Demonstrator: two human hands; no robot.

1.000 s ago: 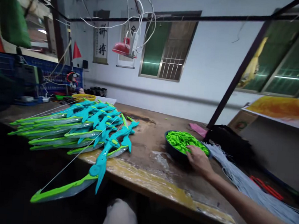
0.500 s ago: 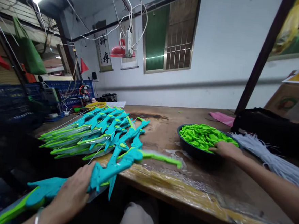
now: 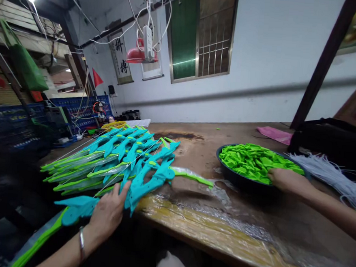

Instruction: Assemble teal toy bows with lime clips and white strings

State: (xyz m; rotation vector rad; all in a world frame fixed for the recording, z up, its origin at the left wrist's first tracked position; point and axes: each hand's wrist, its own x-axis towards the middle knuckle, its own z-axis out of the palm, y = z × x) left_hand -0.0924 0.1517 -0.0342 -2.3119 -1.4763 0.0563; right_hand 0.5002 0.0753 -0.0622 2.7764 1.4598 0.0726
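Observation:
My left hand (image 3: 110, 208) is wrapped round the middle of a blue toy bow (image 3: 152, 182) with green limbs. The bow lies slantwise over the table's front edge, its lower limb hanging off in front. Behind it, several more blue and green toy bows (image 3: 116, 147) lie stacked, with strings and clear wrap on their limbs. My right hand (image 3: 289, 182) reaches into a dark basin (image 3: 238, 181) heaped with small green plastic pieces (image 3: 249, 159). Its fingers are drawn together at the heap's near right side; what lies between the fingertips is hidden.
The brown table (image 3: 194, 159) has a tape-wrapped front edge (image 3: 204, 233). Right of the basin lie a bundle of white strings (image 3: 330, 172), a pink sheet (image 3: 274, 135) and a black bag (image 3: 332, 144). A red lamp (image 3: 137, 54) and a power strip (image 3: 148, 44) hang above.
My left hand has shifted up and right on the bow, and the bow sits closer against the stack. The right hand stays at the green pieces. The view has swung slightly.

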